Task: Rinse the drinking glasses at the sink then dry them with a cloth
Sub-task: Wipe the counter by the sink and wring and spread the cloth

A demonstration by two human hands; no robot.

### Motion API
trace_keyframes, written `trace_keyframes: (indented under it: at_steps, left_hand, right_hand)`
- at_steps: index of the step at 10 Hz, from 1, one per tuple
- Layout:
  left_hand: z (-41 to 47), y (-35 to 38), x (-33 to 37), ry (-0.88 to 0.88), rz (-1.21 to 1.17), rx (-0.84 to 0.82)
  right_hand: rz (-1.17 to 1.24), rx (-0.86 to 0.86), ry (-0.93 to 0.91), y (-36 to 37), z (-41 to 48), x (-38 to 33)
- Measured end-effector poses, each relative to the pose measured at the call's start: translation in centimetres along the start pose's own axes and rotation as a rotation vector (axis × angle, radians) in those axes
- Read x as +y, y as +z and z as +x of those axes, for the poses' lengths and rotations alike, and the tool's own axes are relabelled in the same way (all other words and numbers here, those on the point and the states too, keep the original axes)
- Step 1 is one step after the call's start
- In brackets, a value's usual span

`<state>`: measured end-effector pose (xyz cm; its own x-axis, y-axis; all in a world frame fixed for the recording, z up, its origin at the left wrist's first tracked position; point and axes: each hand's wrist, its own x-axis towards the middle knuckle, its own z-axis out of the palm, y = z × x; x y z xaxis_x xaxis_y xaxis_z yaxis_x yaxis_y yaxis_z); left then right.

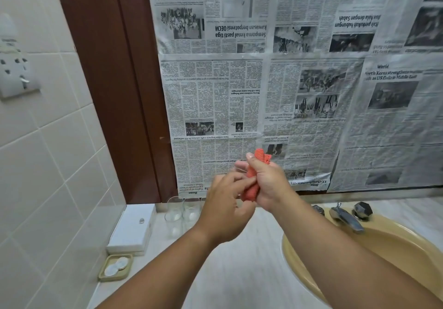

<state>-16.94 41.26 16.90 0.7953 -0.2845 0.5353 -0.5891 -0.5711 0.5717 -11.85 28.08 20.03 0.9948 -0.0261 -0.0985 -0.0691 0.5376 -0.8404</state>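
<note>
A rolled orange cloth is held up above the counter, in front of the newspaper-covered wall. My right hand grips its middle, thumb up along it, and the cloth's top end sticks out above the fist. My left hand pinches the cloth's lower part from the left with curled fingers. Whether a glass sits between the hands I cannot tell. Clear drinking glasses stand together at the back left of the counter, below and left of my hands. The tan sink lies to the right with its faucet.
A white box and a small dish with round white pieces sit by the tiled left wall. Dark faucet knobs flank the tap. Newspaper sheets cover the wall behind. A wall socket is mounted at left.
</note>
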Motion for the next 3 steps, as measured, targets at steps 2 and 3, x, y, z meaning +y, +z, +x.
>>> trace_keyframes:
  at_steps: [2,3]
  left_hand:
    - [0.9,-1.6,0.8,-0.199,-0.238,0.155]
    - [2.8,-3.7,3.0,-0.219,-0.318,0.370]
  right_hand:
    - [-0.563,0.062,-0.451,-1.2,-2.4,-4.5]
    - [-0.783,0.076,-0.730,-0.5,-5.1,-7.4]
